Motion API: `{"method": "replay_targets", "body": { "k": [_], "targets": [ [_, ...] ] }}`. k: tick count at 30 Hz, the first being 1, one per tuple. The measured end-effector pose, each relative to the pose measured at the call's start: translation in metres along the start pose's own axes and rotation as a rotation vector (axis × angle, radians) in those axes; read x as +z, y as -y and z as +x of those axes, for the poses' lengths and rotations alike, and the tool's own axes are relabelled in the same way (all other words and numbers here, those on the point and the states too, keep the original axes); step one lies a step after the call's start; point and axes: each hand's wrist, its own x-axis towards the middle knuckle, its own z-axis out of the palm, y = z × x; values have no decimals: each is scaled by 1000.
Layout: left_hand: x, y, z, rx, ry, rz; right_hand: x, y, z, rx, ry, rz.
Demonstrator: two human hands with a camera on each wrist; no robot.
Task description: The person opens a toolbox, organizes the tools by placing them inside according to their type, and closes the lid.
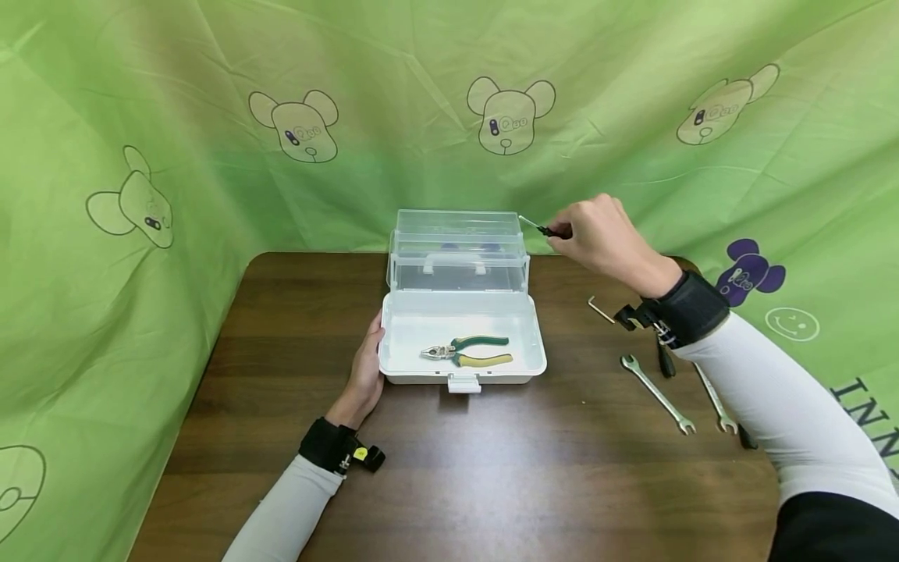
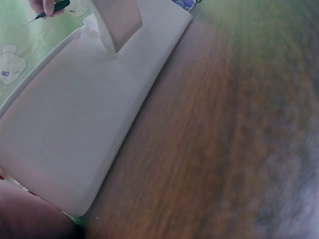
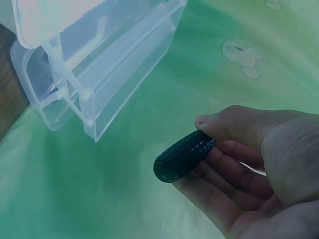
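Observation:
A white toolbox [image 1: 460,378] stands on the table with its clear lid [image 1: 456,221] and tray raised at the back. Combination pliers [image 1: 481,351] with green and yellow handles lie inside it. My left hand [image 1: 365,367] rests against the box's left side; in the left wrist view only a blurred part of it shows beside the white wall [image 2: 75,114]. Right of the raised lid, in the air, my right hand [image 1: 607,238] pinches a screwdriver [image 1: 544,231] by its dark handle. The right wrist view shows that handle [image 3: 182,157] between thumb and fingers, its shaft hidden.
To the right on the brown table [image 1: 281,351] lie a hex key [image 1: 600,310], two open-ended wrenches, one nearer [image 1: 656,394] and one partly under the right sleeve [image 1: 716,402], and dark handles [image 1: 666,361]. A green printed curtain [image 1: 393,117] hangs close behind the box.

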Motion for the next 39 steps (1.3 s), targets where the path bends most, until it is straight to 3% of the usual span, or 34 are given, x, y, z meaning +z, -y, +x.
{"method": "replay_targets", "body": {
  "k": [9,21,30,39],
  "targets": [
    [2,-5,-2,-1,-4,-17,8,-2,25,-65,40,-2],
    [-1,-3,-3,3,-9,-5,32,0,63,-85,101,34],
    [1,-3,-4,6,1,-5,51,-7,86,-74,135,47],
    [2,-4,-5,-5,2,3,69,-12,96,-28,175,84]
  ]
}}
